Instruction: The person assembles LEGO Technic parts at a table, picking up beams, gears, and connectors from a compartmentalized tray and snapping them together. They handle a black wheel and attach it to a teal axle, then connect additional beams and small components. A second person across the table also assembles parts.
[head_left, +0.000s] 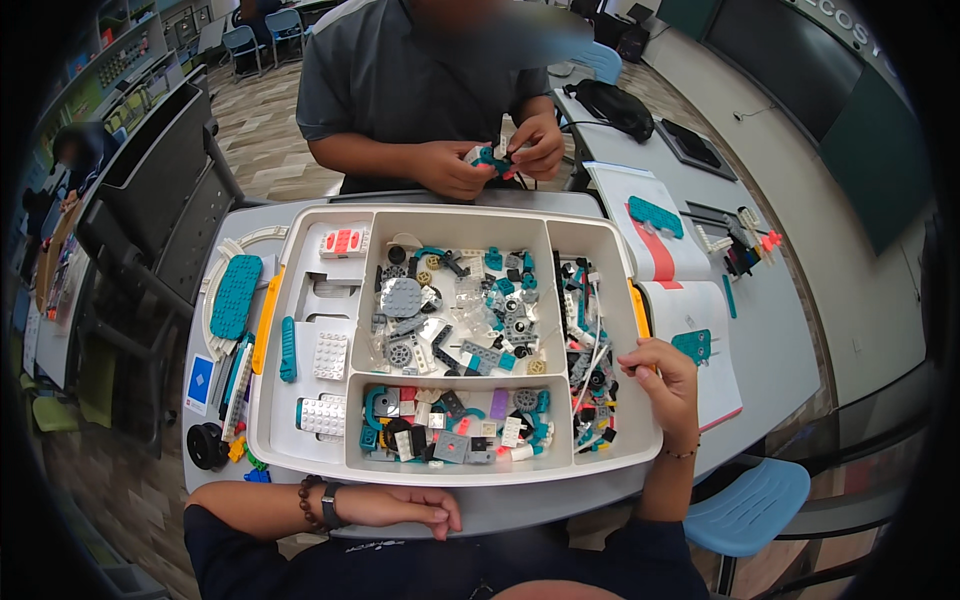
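Note:
A white sorting tray (400, 478) full of building-brick parts stands on the table before me. My left hand (415, 507) lies along the table's near edge, just below the tray. It holds nothing and its fingers are loosely extended. At the tray's right side my right hand (664, 388) is raised by the rim, with thumb and fingers brought together. Whatever may be between those fingertips is too small to make out. Nearest to it are the right compartment of black, red and white parts and a yellow handle (640, 308).
Opposite, a person's hands (465, 177) hold a small teal-and-white brick model (490, 158). An open booklet (690, 300) with teal plates on it lies to the right. On the left are a teal plate (236, 296) and a black wheel (207, 446). A blue chair (750, 505) stands at right.

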